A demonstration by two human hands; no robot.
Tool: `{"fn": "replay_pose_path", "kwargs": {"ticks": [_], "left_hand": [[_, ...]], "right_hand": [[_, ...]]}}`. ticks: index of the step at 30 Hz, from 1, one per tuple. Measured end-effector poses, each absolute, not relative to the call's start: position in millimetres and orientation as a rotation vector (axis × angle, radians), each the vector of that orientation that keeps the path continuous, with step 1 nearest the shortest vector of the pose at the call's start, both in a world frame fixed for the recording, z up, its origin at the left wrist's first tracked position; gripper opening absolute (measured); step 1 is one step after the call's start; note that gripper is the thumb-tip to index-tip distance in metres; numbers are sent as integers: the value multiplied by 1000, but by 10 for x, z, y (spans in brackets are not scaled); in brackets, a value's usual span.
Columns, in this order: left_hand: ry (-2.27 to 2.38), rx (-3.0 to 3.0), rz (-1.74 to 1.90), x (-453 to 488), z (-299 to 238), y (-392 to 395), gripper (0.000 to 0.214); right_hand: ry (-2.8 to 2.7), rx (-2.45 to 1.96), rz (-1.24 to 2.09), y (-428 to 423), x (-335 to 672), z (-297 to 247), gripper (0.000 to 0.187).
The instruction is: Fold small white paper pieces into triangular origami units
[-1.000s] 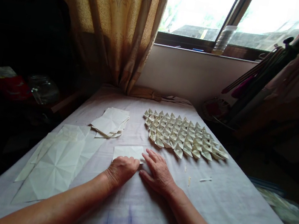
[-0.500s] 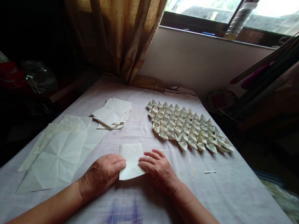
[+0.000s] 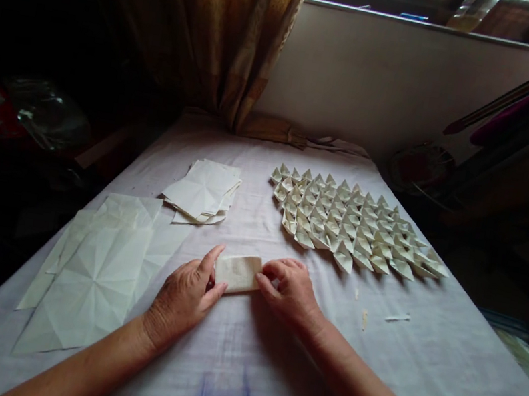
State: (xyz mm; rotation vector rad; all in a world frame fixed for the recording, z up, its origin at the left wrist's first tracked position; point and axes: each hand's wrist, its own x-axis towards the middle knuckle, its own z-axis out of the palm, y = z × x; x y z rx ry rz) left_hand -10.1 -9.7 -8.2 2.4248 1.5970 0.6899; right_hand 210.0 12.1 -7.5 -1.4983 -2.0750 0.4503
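Observation:
A small sheet of white paper [image 3: 237,273], folded over into a narrow rectangle, is between my two hands just above the cloth. My left hand [image 3: 188,290] grips its left end, thumb at the near edge and index finger at the far side. The right end is pinched between the thumb and fingers of my right hand [image 3: 288,288]. Beyond my right hand stand several rows of small folded paper boats [image 3: 342,221]. Past my left hand lies a stack of square paper sheets [image 3: 202,191], and larger creased sheets [image 3: 95,284] spread at the left.
A pale cloth [image 3: 339,386] covers the table. Right of my hands lie a cotton swab [image 3: 397,317] and small scraps [image 3: 364,320]. A gold curtain [image 3: 248,53] hangs to the table's far edge. Dark clutter with a clear plastic container [image 3: 50,115] is at the left.
The paper, open and nearly square before, is now doubled into a narrow rectangle. My right fingers have gone from lying on it to pinching its end. The view has tilted down.

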Motion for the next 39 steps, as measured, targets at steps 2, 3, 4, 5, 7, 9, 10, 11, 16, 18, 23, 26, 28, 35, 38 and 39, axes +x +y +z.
{"fn": "replay_pose_path", "kwargs": {"ticks": [2, 3, 4, 5, 7, 9, 10, 11, 16, 18, 23, 26, 28, 35, 38, 39], "left_hand": [[1624, 2499, 663, -95, -85, -62, 60], [1641, 2543, 654, -91, -80, -55, 59], [1655, 2587, 650, -86, -73, -55, 53], [1658, 2627, 650, -78, -66, -63, 46], [1602, 2699, 652, -55, -65, -98, 33], [1452, 2776, 620, -26, -89, -148, 30], [1372, 2811, 576, -13, -109, -174, 33], [1315, 2837, 531, -1, -133, -196, 36], [1258, 2871, 376, 9, -210, -242, 54], [1251, 2872, 367, 4, -207, -241, 56], [1272, 2853, 376, 2, -182, -243, 56], [1269, 2851, 351, -5, -174, -240, 57], [1270, 2841, 329, -12, -171, -235, 59], [1299, 2788, 313, -14, -169, -236, 61], [1314, 2805, 312, -16, -165, -240, 62], [1314, 2807, 313, -18, -164, -240, 62]], "right_hand": [[-2043, -1514, 378, 115, 2057, -109, 14], [-2036, -1513, 355, 106, 2044, -123, 14], [-2033, -1509, 341, 96, 2036, -136, 15], [-2033, -1506, 330, 87, 2032, -145, 15], [-2038, -1497, 312, 73, 2031, -157, 16], [-2041, -1481, 300, 69, 2034, -164, 16], [-2041, -1474, 297, 69, 2036, -167, 16], [-2039, -1467, 298, 71, 2037, -169, 17], [-1990, -1447, 329, 73, 2031, -184, 10], [-1974, -1444, 339, 74, 2029, -194, 12], [-1967, -1453, 354, 83, 2032, -218, 22], [-1970, -1454, 361, 87, 2036, -218, 23], [-1973, -1452, 358, 87, 2037, -215, 23], [-1983, -1433, 332, 88, 2039, -232, 22], [-1993, -1418, 317, 89, 2042, -244, 22], [-1996, -1417, 313, 89, 2043, -247, 22]]}}
